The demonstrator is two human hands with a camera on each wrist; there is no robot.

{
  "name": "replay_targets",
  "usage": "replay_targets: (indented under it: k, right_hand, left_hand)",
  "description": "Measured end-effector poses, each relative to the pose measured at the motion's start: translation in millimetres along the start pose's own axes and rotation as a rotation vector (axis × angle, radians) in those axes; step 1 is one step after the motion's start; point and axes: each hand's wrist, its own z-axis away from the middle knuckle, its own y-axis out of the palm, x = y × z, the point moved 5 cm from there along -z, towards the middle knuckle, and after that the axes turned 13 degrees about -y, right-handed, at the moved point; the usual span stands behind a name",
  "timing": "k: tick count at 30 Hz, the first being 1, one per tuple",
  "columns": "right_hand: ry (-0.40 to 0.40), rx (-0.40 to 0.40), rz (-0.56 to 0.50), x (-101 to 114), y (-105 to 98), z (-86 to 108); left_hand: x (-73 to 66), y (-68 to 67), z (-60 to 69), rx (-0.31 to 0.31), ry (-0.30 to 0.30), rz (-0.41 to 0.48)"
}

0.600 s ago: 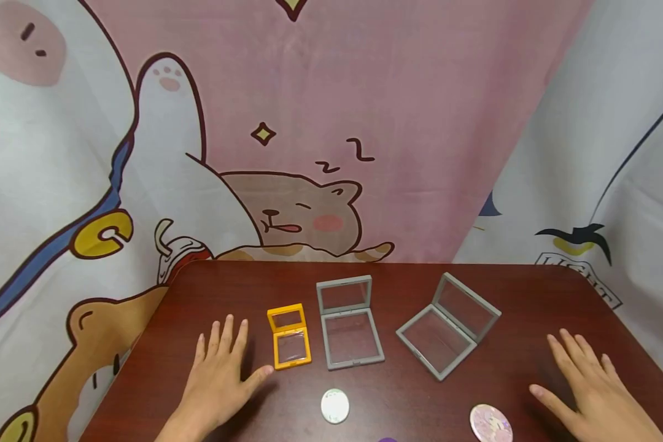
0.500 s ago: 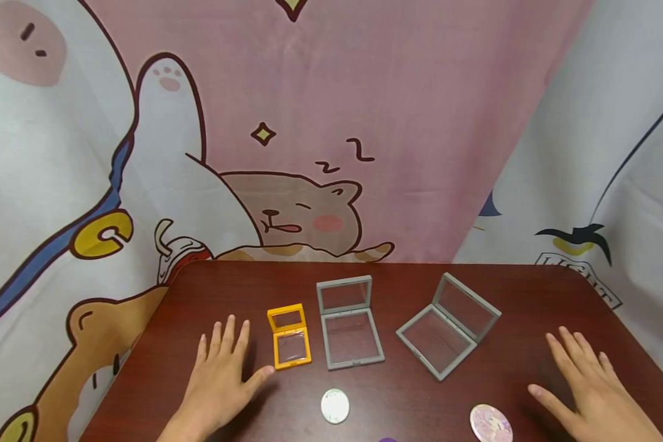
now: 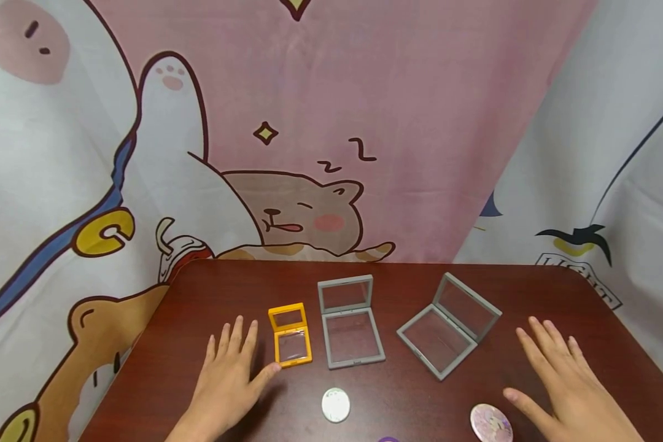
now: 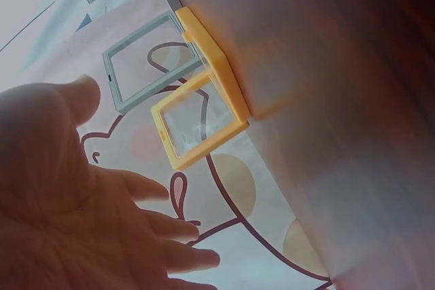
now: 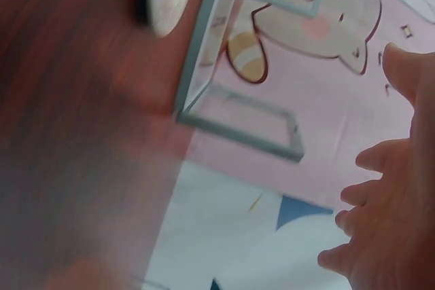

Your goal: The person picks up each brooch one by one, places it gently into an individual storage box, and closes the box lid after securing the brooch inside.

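Both hands are bare and holding nothing: the left hand (image 3: 226,380) is spread wide, thumb stretched toward the small orange hinged display frame (image 3: 290,331), and the right hand (image 3: 563,393) is spread likewise, just beside the pink printed disc (image 3: 491,422). From the head view I can't tell whether the left thumb touches the orange corner, though the left wrist view suggests a gap.

The orange frame stands open on the dark reddish tabletop (image 3: 243,288), a larger grey hinged frame (image 3: 347,311) near it and a second grey hinged frame (image 3: 455,323) farther right, turned at an angle. A pale disc (image 3: 336,405) lies in front, with a purple edge (image 3: 388,439) cut off at the bottom.

I'd handle any frame by its rigid rim, off the clear windows, which look easy to smudge, and steady the base before moving a lid. The flat discs probably lift best by their edges.

I see no brands. A banner (image 3: 580,279) on the cloth seems to read "LIGHT", partly hidden by the table; Z-shaped marks (image 3: 361,149) float above a sleeping cartoon animal (image 3: 309,212). Whatever is printed on the discs is too small to read.
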Motion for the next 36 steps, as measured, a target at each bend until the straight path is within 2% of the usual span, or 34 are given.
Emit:
replay_targets:
  k: [6, 11, 17, 22, 27, 32, 36]
  right_hand:
    - [-0.120, -0.058, 0.014, 26.5, -3.2, -20.6]
    - [-0.190, -0.061, -0.003, 45.8, 1.6, -35.9]
    - [-0.233, -0.038, -0.012, 70.1, 15.5, -52.1]
    - [-0.304, -0.044, -0.005, 91.2, 29.6, -65.6]
    - [-0.383, -0.064, -0.008, 111.5, 41.4, -79.2]
    - [-0.411, -0.051, -0.026, 129.1, 51.6, -90.0]
    - [-0.396, -0.012, -0.048, 141.7, 58.5, -98.0]
  left_hand:
    - [-5.6, -0.4, 1.6, -0.003, -0.005, 0.025]
    - [-8.7, 0.6, 1.3, 0.002, -0.012, 0.039]
    - [-11.2, 2.1, 0.1, 0.026, -0.029, 0.050]
    - [-12.9, 4.4, -2.9, 0.050, -0.052, 0.063]
    - [-16.4, 6.8, -6.4, 0.030, -0.058, 0.069]
    - [-19.7, 8.9, -10.1, 0.013, -0.061, 0.066]
    - [-21.9, 9.0, -11.9, 0.000, -0.049, 0.077]
